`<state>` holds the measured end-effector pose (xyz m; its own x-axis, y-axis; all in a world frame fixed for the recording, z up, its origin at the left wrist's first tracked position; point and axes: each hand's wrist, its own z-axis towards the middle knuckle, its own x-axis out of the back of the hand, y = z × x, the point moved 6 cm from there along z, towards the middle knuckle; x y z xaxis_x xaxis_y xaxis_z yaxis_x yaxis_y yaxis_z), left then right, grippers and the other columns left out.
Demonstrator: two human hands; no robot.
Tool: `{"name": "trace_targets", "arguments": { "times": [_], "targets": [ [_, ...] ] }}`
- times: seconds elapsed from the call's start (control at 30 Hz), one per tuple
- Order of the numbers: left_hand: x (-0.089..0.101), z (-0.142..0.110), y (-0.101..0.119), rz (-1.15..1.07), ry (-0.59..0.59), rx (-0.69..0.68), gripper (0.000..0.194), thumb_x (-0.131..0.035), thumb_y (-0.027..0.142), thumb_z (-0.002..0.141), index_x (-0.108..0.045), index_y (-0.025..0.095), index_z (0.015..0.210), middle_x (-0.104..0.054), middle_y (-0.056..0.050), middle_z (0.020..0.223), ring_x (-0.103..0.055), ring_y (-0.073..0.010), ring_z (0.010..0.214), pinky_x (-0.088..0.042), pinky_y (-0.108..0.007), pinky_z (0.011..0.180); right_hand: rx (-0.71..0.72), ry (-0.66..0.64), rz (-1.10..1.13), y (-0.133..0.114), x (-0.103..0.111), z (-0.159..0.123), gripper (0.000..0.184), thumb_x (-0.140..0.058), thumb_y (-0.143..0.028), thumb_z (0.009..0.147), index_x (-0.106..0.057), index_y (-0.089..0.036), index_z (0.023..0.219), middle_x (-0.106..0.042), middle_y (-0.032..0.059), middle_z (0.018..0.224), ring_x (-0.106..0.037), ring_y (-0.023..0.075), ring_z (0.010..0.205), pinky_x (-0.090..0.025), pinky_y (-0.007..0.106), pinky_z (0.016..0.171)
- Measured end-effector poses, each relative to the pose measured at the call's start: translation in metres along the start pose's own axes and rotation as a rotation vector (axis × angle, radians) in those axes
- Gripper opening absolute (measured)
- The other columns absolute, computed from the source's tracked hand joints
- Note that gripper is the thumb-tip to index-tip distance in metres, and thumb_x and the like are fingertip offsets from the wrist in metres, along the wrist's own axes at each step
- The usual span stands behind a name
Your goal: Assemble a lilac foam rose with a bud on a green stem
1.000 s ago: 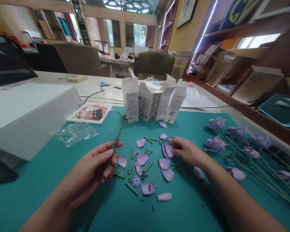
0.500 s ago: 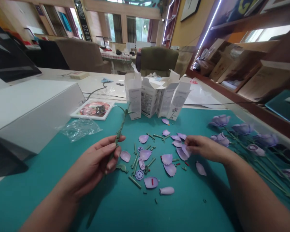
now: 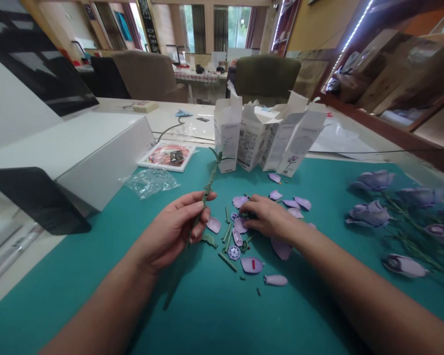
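Observation:
My left hand (image 3: 187, 222) pinches a green plastic flower stem (image 3: 210, 182) between thumb and fingers; it slants upward, with small leaves at its top. My right hand (image 3: 268, 217) reaches down into the loose parts, its fingers curled and close to the mat. What lies between its fingertips is mostly hidden. About it are lilac petals (image 3: 281, 249), thin green rods (image 3: 227, 262), a lilac spoked wheel (image 3: 234, 253) and a lilac cupped piece (image 3: 252, 265) with a red bit on it. A green leaf piece (image 3: 209, 240) lies beside my left fingers.
Opened white boxes (image 3: 227, 133) stand behind the parts on the green mat (image 3: 107, 286). Assembled lilac roses (image 3: 370, 214) lie at right. Left are clear plastic wrap (image 3: 151, 183), a framed picture (image 3: 166, 156), a white box-like block (image 3: 107, 148) and a dark phone-like slab (image 3: 37, 197).
My right hand has moved left from the petals at the right to the rods and small pieces in the middle. My left hand still holds the stem. The view has turned left.

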<state>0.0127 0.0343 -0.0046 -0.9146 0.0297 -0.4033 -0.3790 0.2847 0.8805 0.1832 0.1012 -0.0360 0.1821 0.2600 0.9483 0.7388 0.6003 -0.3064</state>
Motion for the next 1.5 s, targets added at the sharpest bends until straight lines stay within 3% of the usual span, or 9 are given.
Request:
{"name": "trace_targets", "arguments": {
  "times": [0.17,0.33,0.53,0.7,0.87,0.97,1.13,1.37,1.5],
  "targets": [
    [0.002,-0.002,0.002,0.008,0.006,-0.003,0.019,-0.063,0.019,0.084,-0.068,0.016,0.101,-0.057,0.002,0.063,-0.042,-0.0046,0.041,-0.032,-0.016,0.038,-0.056,-0.007,0.187,0.01,0.003,0.001,0.009,-0.057,-0.013,0.079,-0.061,-0.02,0.076,-0.061,0.0019,0.081,-0.055,0.0158,0.075,-0.041,0.026,0.069],
    [0.003,-0.002,0.004,0.0,0.013,-0.002,0.018,-0.063,0.019,0.084,-0.068,0.017,0.101,-0.057,0.002,0.063,-0.042,-0.005,0.041,-0.031,-0.017,0.038,-0.194,0.091,0.341,0.056,0.021,-0.02,0.007,-0.053,-0.024,0.079,-0.055,-0.021,0.073,-0.059,-0.0007,0.071,-0.052,0.0149,0.067,-0.038,0.026,0.06],
    [0.004,-0.001,0.004,-0.011,0.002,-0.009,0.017,-0.059,0.017,0.086,-0.068,0.017,0.1,-0.057,0.002,0.063,-0.042,-0.0047,0.041,-0.032,-0.016,0.038,-0.319,0.142,0.26,0.096,0.019,-0.037,0.006,-0.053,-0.023,0.077,-0.057,-0.02,0.073,-0.058,-0.0014,0.065,-0.049,0.0137,0.059,-0.036,0.025,0.055],
    [0.004,0.0,0.005,-0.006,-0.005,-0.026,0.017,-0.056,0.015,0.087,-0.067,0.015,0.099,-0.057,0.002,0.063,-0.042,-0.0049,0.041,-0.033,-0.017,0.038,-0.289,0.245,0.095,0.067,0.026,-0.042,0.013,-0.058,-0.024,0.081,-0.066,-0.023,0.093,-0.067,0.0031,0.087,-0.059,0.0177,0.075,-0.042,0.028,0.065],
    [0.004,0.0,0.005,0.003,0.011,-0.035,0.018,-0.055,0.014,0.087,-0.067,0.015,0.1,-0.056,0.002,0.062,-0.042,-0.0049,0.041,-0.033,-0.016,0.038,0.071,0.009,0.112,-0.013,0.008,-0.039,0.016,-0.063,-0.018,0.083,-0.068,-0.024,0.097,-0.066,0.0037,0.091,-0.06,0.0186,0.085,-0.043,0.028,0.071],
    [0.004,-0.001,0.006,-0.002,0.018,-0.036,0.019,-0.053,0.013,0.088,-0.066,0.015,0.101,-0.056,0.002,0.062,-0.041,-0.0046,0.04,-0.033,-0.016,0.038,0.184,-0.088,0.034,-0.035,-0.006,-0.04,0.014,-0.061,-0.012,0.083,-0.069,-0.021,0.091,-0.065,0.005,0.089,-0.058,0.0184,0.082,-0.041,0.028,0.068],
    [0.003,-0.002,0.007,0.009,0.02,-0.036,0.019,-0.051,0.013,0.089,-0.065,0.014,0.102,-0.055,0.003,0.062,-0.042,-0.0044,0.04,-0.032,-0.015,0.037,0.148,0.0,-0.011,-0.015,-0.007,-0.037,0.016,-0.055,-0.011,0.086,-0.068,-0.02,0.088,-0.066,0.0056,0.088,-0.059,0.0184,0.082,-0.042,0.028,0.069],
    [0.003,-0.002,0.008,0.007,0.007,-0.042,0.02,-0.049,0.013,0.091,-0.064,0.014,0.103,-0.055,0.003,0.063,-0.042,-0.0046,0.041,-0.032,-0.015,0.038,-0.061,0.13,0.096,0.023,0.02,-0.045,0.021,-0.053,-0.023,0.087,-0.068,-0.025,0.102,-0.073,0.0032,0.089,-0.065,0.0179,0.078,-0.048,0.028,0.065],
    [0.004,-0.003,0.009,0.006,0.01,-0.042,0.019,-0.05,0.013,0.09,-0.064,0.014,0.103,-0.055,0.003,0.063,-0.042,-0.0047,0.041,-0.032,-0.015,0.037,-0.154,0.241,0.162,0.042,0.036,-0.062,0.022,-0.051,-0.032,0.086,-0.07,-0.025,0.095,-0.075,0.004,0.094,-0.068,0.0209,0.082,-0.05,0.031,0.07]
  ]
}}
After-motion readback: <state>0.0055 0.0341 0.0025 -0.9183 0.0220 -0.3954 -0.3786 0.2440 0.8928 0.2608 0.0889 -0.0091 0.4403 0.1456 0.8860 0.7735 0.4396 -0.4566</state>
